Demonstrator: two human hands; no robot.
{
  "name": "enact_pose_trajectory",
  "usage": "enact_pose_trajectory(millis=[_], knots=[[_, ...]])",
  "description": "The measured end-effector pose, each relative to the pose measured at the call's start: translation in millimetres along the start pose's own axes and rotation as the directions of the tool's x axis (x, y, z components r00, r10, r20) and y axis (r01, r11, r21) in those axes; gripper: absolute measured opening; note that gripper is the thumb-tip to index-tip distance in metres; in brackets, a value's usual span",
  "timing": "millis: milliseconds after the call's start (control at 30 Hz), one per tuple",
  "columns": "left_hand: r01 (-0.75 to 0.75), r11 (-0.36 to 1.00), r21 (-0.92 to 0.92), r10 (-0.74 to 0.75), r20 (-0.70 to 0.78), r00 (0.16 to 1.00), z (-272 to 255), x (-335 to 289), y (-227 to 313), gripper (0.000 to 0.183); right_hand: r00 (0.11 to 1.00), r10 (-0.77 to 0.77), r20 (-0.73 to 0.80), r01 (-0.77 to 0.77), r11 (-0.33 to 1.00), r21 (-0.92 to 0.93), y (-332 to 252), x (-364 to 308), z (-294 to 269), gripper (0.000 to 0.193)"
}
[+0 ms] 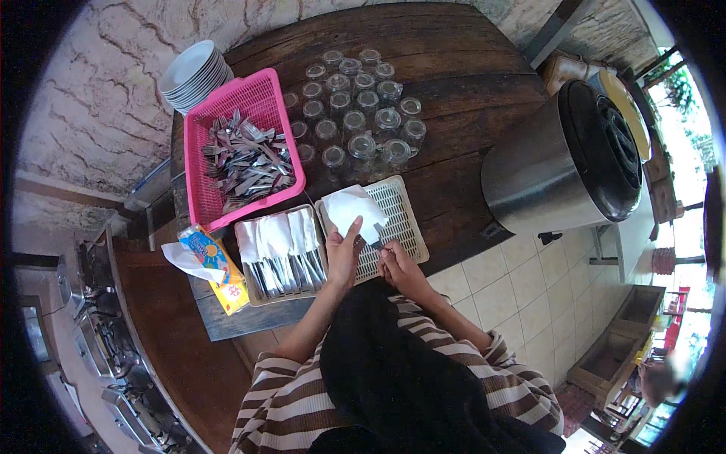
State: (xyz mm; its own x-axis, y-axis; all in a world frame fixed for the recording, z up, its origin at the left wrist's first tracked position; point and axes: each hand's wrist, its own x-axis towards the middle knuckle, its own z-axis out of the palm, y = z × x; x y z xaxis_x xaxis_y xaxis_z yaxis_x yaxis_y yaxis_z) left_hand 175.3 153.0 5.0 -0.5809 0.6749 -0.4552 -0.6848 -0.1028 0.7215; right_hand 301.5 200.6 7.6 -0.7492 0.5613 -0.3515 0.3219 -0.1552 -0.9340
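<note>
My left hand (344, 253) pinches a white paper napkin (349, 204) between thumb and fingers. Close to its right, my right hand (402, 271) is closed around a piece of metal cutlery (377, 244); its upper end meets the napkin, and I cannot tell which kind it is. Both hands are over a cream slotted tray (406, 208). Beside it on the left, a similar tray (259, 300) holds several pieces of cutlery (291, 272) with their tops wrapped in napkins (280, 233). Farther left, a pink basket (299, 170) holds a jumble of loose forks and other cutlery (253, 159).
A yellow and blue napkin pack (219, 265) lies at the table's near left corner. Upside-down glass mugs (354, 121) crowd the middle back. Stacked white plates (193, 72) stand behind the basket. A large metal container with a black lid (537, 163) is at right on the wooden table (454, 98).
</note>
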Motion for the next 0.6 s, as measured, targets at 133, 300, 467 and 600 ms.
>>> enact_pose_trajectory(millis=[133,300,467,600], knots=[[-0.017,0.997,-0.080,0.018,0.020,1.000,-0.3,8.4,-2.2,0.014,0.971,-0.234,-0.051,0.215,0.944,-0.250,8.8,-1.6,-10.7,0.017],[-0.018,0.999,-0.045,0.018,-0.007,1.000,-0.3,11.5,-0.3,0.013,0.983,-0.173,-0.055,0.151,0.948,-0.282,3.8,-7.5,-21.4,0.018],[-0.077,0.992,-0.096,0.074,-0.039,0.996,5.5,13.2,7.6,0.013,0.985,-0.165,-0.051,0.141,0.937,-0.319,4.0,-6.6,-26.9,0.024],[-0.142,0.985,-0.102,0.141,-0.017,0.990,18.7,14.6,18.5,0.012,0.990,-0.137,-0.034,0.129,0.975,-0.180,-6.7,-1.8,-32.8,0.026]])
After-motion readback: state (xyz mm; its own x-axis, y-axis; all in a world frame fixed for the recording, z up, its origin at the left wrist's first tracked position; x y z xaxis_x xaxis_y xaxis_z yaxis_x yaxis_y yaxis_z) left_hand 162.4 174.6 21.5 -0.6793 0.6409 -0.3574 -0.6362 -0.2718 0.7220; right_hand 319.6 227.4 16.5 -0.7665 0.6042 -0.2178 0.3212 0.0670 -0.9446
